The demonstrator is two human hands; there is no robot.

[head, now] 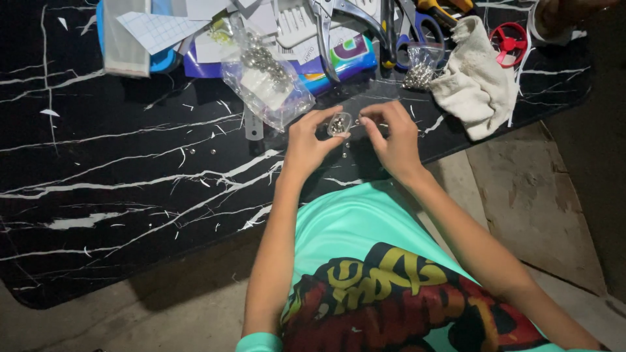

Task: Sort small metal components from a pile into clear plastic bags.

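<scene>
The left hand (305, 140) is pinching a small clear pouch (339, 124) between thumb and fingertips, its fingers curled in around the pouch's left edge. The pouch is sitting just above the near edge of the black marble-patterned table (117, 169), roughly at its middle, and tiny silvery beads are showing inside it. The right hand (393, 137) is hovering just right of the pouch with its fingers bent and drawn close together at the pouch's mouth; whether it is gripping a bead there is too small to tell. A few loose beads (344, 155) are lying on the table just near of the pouch, and others (203, 151) are scattered further left. Beyond the hands, a larger clear plastic bag (267, 81) of beads is lying at a tilt. To the far right, a crumpled white cloth (476, 78) is resting beside a smaller bag of beads (420, 68), with a red round thing (508, 40) beyond it. Scissors (411, 26) and papers are crowding the far edge.
</scene>
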